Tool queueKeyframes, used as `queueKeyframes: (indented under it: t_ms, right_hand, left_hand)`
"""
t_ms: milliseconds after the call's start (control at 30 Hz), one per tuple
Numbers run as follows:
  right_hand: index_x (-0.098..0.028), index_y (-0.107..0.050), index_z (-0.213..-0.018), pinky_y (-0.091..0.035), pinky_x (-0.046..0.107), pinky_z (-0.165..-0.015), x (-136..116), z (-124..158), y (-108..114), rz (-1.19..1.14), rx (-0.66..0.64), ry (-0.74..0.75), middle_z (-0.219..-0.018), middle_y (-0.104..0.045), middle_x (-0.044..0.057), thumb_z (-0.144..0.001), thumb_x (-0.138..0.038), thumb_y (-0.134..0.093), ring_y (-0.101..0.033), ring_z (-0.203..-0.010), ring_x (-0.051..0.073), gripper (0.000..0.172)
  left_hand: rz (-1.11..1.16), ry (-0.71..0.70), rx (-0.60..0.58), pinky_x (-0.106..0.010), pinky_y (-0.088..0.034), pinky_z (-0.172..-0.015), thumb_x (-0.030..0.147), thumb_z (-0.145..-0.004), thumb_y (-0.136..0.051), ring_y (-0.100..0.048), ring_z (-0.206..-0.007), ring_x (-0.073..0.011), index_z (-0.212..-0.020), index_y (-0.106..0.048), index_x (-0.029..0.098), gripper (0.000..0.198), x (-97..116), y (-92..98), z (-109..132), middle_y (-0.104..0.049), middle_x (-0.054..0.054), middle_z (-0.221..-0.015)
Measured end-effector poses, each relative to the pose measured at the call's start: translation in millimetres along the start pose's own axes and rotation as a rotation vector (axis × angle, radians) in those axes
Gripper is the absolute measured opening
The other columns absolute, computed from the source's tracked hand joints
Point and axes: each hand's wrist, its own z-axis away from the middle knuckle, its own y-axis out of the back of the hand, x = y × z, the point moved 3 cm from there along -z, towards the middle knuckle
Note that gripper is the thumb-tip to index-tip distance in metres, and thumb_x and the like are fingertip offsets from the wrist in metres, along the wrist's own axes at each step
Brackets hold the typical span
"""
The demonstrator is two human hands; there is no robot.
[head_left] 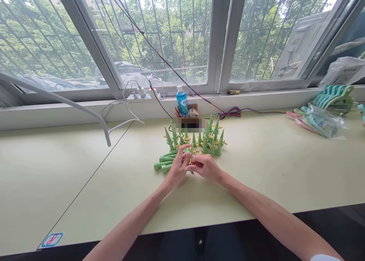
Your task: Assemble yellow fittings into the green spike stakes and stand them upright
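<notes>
Hiding green cone (192, 151) partly: left hand (179, 166), right hand (207, 167); grip unclear.

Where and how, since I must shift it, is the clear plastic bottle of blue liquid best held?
Hold the bottle by its upper body, just below the white cap, probably from the left: it stands upright, the open brown cardboard box hides its base, and a red-and-blue cable slants above and right of it.

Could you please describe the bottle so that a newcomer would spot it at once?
Look across the long pale-green table, beyond the left hand and right hand. Past the upright green cones, at a small cardboard box, stands the bottle. Its blue body and white cap set it apart.
</notes>
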Motion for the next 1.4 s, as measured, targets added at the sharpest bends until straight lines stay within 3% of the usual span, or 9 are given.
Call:
queueKeyframes:
  t_ms: [133,233,433,667,900,1067,1267,1400]
  right_hand:
    - [-0.019,-0.046,-0.06,-0.028,0.024,-0.051,-1,0,2,0.082,0.018,0.033,-0.052,-0.039,-0.005,-0.087,-0.05,-0.061,-0.03,-0.05,0.01,0.045]
    - [-0.019,-0.046,-0.062,-0.028,0.024,-0.051,-2,0,2,0.132,-0.011,0.027,-0.053,-0.038,-0.005,-0.089,-0.043,-0.058,-0.029,-0.051,0.01,0.039]
    - [-0.018,-0.048,-0.064,-0.03,0.023,-0.052,-1,0,2,0.248,-0.081,-0.006,-0.055,-0.045,-0.004,-0.086,-0.025,-0.057,-0.036,-0.049,0.009,0.025]
    - [-0.018,-0.052,-0.062,-0.029,0.022,-0.051,4,1,3,0.297,-0.147,-0.038,-0.054,-0.049,-0.004,-0.079,-0.013,-0.058,-0.039,-0.048,0.008,0.02]
    - [-0.019,-0.059,-0.063,-0.029,0.023,-0.051,6,-1,8,0.286,-0.168,-0.056,-0.053,-0.051,-0.004,-0.08,-0.015,-0.061,-0.04,-0.048,0.009,0.018]
    - [-0.019,-0.057,-0.061,-0.029,0.022,-0.052,10,0,9,0.277,-0.198,-0.059,-0.052,-0.049,-0.005,-0.081,-0.015,-0.059,-0.04,-0.048,0.008,0.021]
    - [-0.018,-0.052,-0.06,-0.03,0.022,-0.052,8,0,9,0.25,-0.217,-0.019,-0.053,-0.046,-0.006,-0.079,-0.017,-0.061,-0.038,-0.048,0.008,0.021]
    - [-0.018,-0.046,-0.057,-0.028,0.021,-0.05,4,-1,12,0.207,-0.232,0.001,-0.051,-0.042,-0.006,-0.081,-0.027,-0.062,-0.036,-0.047,0.007,0.031]
  left_hand:
    - [-0.106,-0.002,0.114,-0.019,-0.037,-0.05,0.049,-0.096,-0.045,-0.041,-0.054,-0.0094,-0.127,-0.045,0.024,0.04,1,6.0,0,-0.041,0.006,-0.061]
    - [-0.098,0.022,0.138,-0.019,-0.034,-0.049,0.05,-0.095,-0.046,-0.043,-0.054,-0.0101,-0.123,-0.048,0.022,0.04,1,10.3,-3,-0.045,0.005,-0.062]
    - [-0.161,0.015,0.076,-0.026,-0.048,-0.062,0.047,-0.089,-0.056,-0.06,-0.072,-0.016,-0.106,-0.054,0.019,0.033,1,16.1,-8,-0.06,-0.002,-0.082]
    - [-0.189,-0.012,-0.002,-0.031,-0.053,-0.072,0.042,-0.086,-0.061,-0.062,-0.078,-0.0172,-0.091,-0.059,0.017,0.025,0,14.7,-6,-0.062,-0.002,-0.085]
    - [-0.213,-0.012,-0.056,-0.027,-0.051,-0.065,0.044,-0.083,-0.064,-0.059,-0.071,-0.0148,-0.082,-0.058,0.017,0.028,6,15.8,-6,-0.06,-0.001,-0.081]
    - [-0.321,-0.027,-0.061,-0.022,-0.041,-0.052,0.046,-0.085,-0.061,-0.049,-0.059,-0.0106,-0.085,-0.062,0.017,0.029,7,16.1,-6,-0.059,-0.001,-0.075]
    - [-0.369,-0.068,-0.064,-0.022,-0.038,-0.052,0.046,-0.088,-0.057,-0.048,-0.059,-0.0113,-0.083,-0.064,0.017,0.03,10,14.4,-5,-0.061,-0.001,-0.072]
    - [-0.362,-0.067,-0.049,-0.024,-0.042,-0.057,0.047,-0.091,-0.053,-0.054,-0.063,-0.0133,-0.085,-0.065,0.016,0.034,8,15.4,-5,-0.063,-0.002,-0.074]
